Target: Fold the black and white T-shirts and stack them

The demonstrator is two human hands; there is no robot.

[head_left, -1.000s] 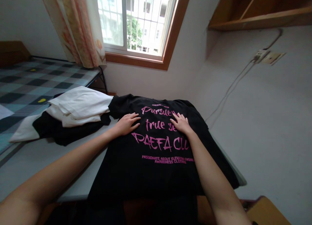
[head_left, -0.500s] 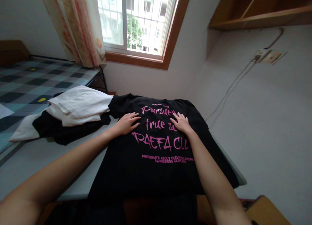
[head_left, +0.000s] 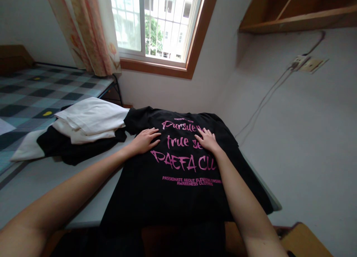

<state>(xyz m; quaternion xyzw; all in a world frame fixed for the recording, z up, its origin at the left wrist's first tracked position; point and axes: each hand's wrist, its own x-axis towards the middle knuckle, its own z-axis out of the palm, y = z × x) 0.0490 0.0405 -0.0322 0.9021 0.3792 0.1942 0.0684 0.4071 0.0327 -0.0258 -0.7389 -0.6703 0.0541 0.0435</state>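
A black T-shirt (head_left: pixel 173 201) with pink lettering lies spread flat over the table (head_left: pixel 92 197), its lower hem at the near edge. My left hand (head_left: pixel 145 140) rests on the shirt's left side, fingers stretched out and palm down. On the right of the print, my right hand (head_left: pixel 208 140) lies flat with fingers extended, covering some of the letters. Neither hand grips the fabric. Left of the shirt, white folded clothes (head_left: pixel 93 116) sit on top of a black garment (head_left: pixel 75 153), close to the shirt's left sleeve.
A bed (head_left: pixel 55 88) with a checked cover stands at the left, beside a curtain (head_left: pixel 92 34). The barred window (head_left: pixel 164 26) is behind the table. On the right wall are a socket (head_left: pixel 299 62) with hanging cables and a wooden shelf (head_left: pixel 301 19) above.
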